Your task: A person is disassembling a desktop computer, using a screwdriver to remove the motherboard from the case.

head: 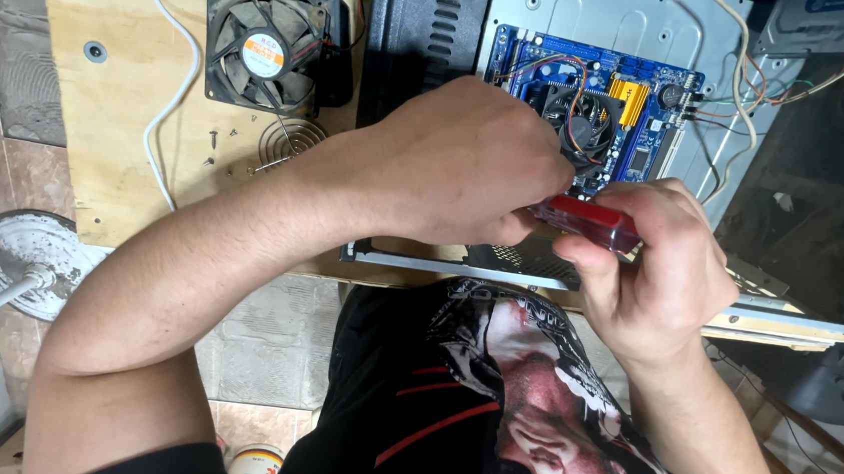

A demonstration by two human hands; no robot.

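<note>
Red and see-through, screwdriver handle (pixel 589 223) clamped in right hand (pixel 652 275), fingers curled tight around it, thumb pressed along the near side, just short of the blue motherboard (pixel 593 110). Left hand (pixel 463 165) bunched over the handle's far end, fingers folded together and down, tips hidden beneath the knuckles, so cannot tell what they pinch, if anything; blade of the tool hidden too. Both hands touching, hovering over the near edge of the motherboard. On the motherboard: black cooler fan (pixel 582 119) with orange and black wires looping across it, gold heatsink (pixel 629 100) just right of that fan. Grey metal case tray (pixel 620 17) bearing the motherboard, case rim (pixel 440 265) running along below the hands. Left of the motherboard, black vented panel (pixel 428 27), then a loose black case fan (pixel 267 44) with an orange-ringed hub sticker, lying flat on a plywood board (pixel 102 92). Wire grille (pixel 291 139) just below that loose fan, small screws (pixel 214 137) scattered beside it, white cable (pixel 167 97) snaking across the plywood. Far left of the motherboard, round white stand base (pixel 30 246) on the tiled floor. Near side of the motherboard, black printed shirt (pixel 469 401) filling the lap.
</note>
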